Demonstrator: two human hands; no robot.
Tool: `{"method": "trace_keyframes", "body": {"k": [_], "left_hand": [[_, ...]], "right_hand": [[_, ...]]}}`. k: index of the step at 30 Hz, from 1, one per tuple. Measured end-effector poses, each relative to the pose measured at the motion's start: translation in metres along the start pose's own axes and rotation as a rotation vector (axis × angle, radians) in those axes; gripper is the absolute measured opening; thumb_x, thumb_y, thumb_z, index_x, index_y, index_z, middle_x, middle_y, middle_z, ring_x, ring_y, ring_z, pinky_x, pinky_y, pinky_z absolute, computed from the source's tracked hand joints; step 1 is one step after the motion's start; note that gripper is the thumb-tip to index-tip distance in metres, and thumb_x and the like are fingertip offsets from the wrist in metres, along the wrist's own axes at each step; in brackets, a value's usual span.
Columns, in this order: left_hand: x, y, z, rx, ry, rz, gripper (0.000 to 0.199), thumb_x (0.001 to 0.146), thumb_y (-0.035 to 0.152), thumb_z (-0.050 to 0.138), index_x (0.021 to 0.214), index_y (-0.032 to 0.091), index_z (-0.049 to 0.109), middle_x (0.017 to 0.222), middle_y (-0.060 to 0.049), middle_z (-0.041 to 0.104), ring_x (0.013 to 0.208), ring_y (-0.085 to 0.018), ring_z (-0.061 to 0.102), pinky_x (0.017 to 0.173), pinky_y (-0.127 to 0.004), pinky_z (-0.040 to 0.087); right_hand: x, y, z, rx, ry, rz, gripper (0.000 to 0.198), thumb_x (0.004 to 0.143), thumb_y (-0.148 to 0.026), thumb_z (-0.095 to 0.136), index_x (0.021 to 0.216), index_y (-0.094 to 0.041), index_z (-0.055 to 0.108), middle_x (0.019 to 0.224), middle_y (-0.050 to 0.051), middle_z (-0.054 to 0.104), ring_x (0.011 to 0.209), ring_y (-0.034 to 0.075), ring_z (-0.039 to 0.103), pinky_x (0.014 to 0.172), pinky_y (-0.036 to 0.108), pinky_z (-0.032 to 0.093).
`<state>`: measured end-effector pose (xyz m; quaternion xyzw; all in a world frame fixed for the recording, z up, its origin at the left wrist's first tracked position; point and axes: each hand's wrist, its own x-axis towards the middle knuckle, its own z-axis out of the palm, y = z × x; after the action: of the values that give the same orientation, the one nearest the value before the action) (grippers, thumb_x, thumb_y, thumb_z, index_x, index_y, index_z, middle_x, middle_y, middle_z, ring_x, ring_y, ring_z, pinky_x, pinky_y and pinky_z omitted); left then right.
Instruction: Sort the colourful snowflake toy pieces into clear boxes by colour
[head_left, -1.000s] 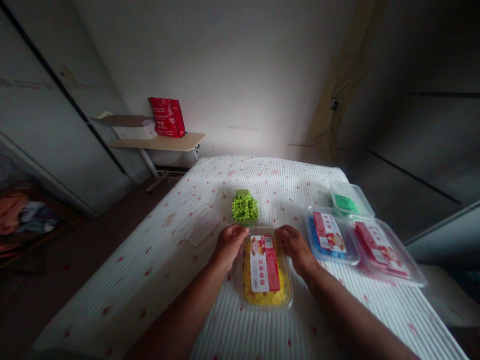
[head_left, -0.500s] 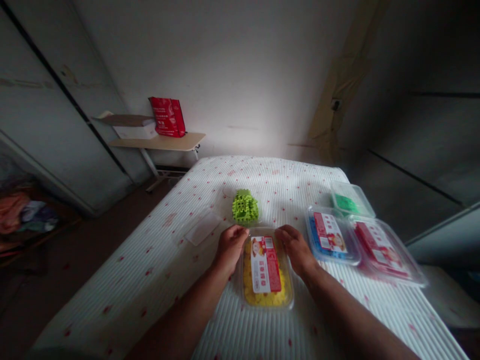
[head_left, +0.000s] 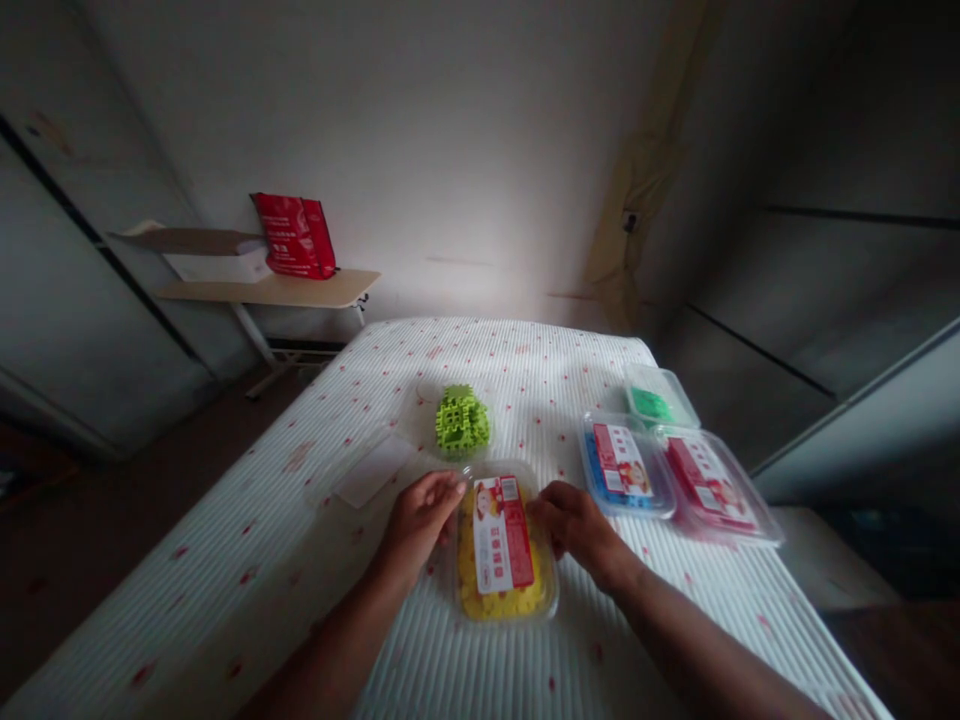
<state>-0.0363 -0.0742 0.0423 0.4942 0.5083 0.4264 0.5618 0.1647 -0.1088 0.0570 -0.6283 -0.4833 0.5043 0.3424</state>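
Note:
A clear plastic box (head_left: 504, 550) with yellow pieces inside and a red-and-white label on its lid lies in front of me. My left hand (head_left: 424, 515) pinches the box's far left corner between thumb and fingers. On the opposite side, my right hand (head_left: 574, 520) is closed on the upper right edge, its fingertips partly hidden. Just beyond the box sits a clump of lime-green interlocking pieces (head_left: 462, 420), which seems to rest in a clear container. To its left lies a clear lid with a pale label (head_left: 375, 468).
On the right stand clear boxes with blue pieces (head_left: 626, 470), red pieces (head_left: 716, 485) and green pieces (head_left: 652, 403). All rest on a bed-like surface with a striped, red-dotted cover (head_left: 517, 360). A small table (head_left: 330, 288) by the wall holds a red bag (head_left: 294, 237) and a white box (head_left: 217, 265).
The view has turned slightly right, so everything sits further left. My right hand has slid down along the box's right edge, while my left hand stays at the far left corner.

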Motion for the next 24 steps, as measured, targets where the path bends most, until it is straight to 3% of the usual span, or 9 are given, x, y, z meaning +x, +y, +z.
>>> {"method": "trace_keyframes", "body": {"k": [5,13,19,24], "left_hand": [[-0.008,0.000,0.000,0.000,-0.001,-0.035,0.047,0.063,0.044,0.066,0.095,0.011,0.058,0.045,0.007,0.048,0.037,-0.007,0.039,0.035,-0.017,0.026],[-0.006,-0.002,0.004,-0.118,0.056,-0.089,0.047,0.057,0.043,0.069,0.091,0.012,0.058,0.041,0.008,0.045,0.035,-0.006,0.035,0.034,-0.017,0.024],[-0.009,0.006,0.003,-0.182,0.032,-0.055,0.047,0.060,0.043,0.072,0.093,0.012,0.059,0.044,0.009,0.044,0.037,-0.005,0.035,0.036,-0.016,0.024],[-0.010,0.031,0.005,-0.265,0.041,0.077,0.051,0.069,0.044,0.067,0.109,0.014,0.057,0.065,0.003,0.056,0.053,-0.009,0.051,0.048,-0.020,0.039]], "right_hand": [[0.001,-0.008,0.001,-0.078,0.014,0.075,0.012,0.075,-0.020,0.050,0.064,-0.019,0.044,0.045,-0.006,0.047,0.037,0.008,0.045,0.035,0.019,0.034],[0.003,-0.017,-0.002,-0.024,-0.076,0.177,0.010,0.073,-0.020,0.052,0.066,-0.018,0.045,0.054,-0.004,0.050,0.045,0.009,0.049,0.040,0.021,0.040],[-0.006,-0.032,-0.009,0.106,-0.116,0.105,0.020,0.067,-0.031,0.061,0.065,-0.018,0.046,0.067,0.000,0.053,0.063,0.013,0.054,0.048,0.022,0.044],[0.004,-0.059,-0.034,0.108,-0.065,-0.001,0.014,0.069,-0.029,0.059,0.064,-0.018,0.052,0.070,0.001,0.059,0.062,0.013,0.054,0.050,0.022,0.044]]}}
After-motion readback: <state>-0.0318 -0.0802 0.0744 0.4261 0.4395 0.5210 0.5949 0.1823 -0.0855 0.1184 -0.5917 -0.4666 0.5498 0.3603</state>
